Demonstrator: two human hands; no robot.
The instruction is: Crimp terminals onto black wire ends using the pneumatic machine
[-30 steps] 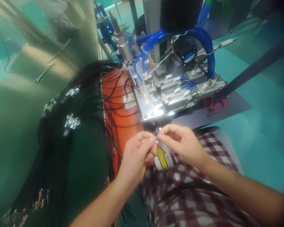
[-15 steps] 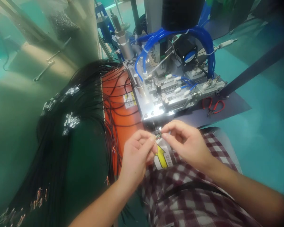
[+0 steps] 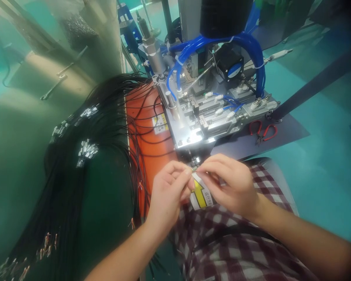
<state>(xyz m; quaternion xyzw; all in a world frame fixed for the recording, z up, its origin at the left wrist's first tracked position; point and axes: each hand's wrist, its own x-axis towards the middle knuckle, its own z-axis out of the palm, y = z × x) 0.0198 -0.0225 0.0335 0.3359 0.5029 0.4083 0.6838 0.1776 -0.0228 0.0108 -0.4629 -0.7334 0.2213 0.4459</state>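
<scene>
My left hand (image 3: pixel 172 187) is closed in a pinch on the end of some thin wires (image 3: pixel 194 169), whose short light tips stick out past the thumb and forefinger. Against those same tips, the thumb and forefinger of my right hand (image 3: pixel 228 181) are pressed together. The fingers hide most of the wires, and whether they belong to a black cable cannot be seen. Just beyond the fingertips is a small metal fixture (image 3: pixel 195 160) at the machine's front. Below the hands lies a white label with a yellow arrow (image 3: pixel 201 195).
A metal machine (image 3: pixel 210 121) with blue hoses (image 3: pixel 190 45) stands ahead. Black cables (image 3: pixel 111 93) cross the orange plate (image 3: pixel 152 145) and pile up on the green surface at left. Red-handled pliers (image 3: pixel 260 136) lie at right. Wrenches (image 3: pixel 54 88) lie at the upper left.
My right hand has shifted slightly left and down, bringing its fingertips onto the wire tips. My left hand has stayed almost still.
</scene>
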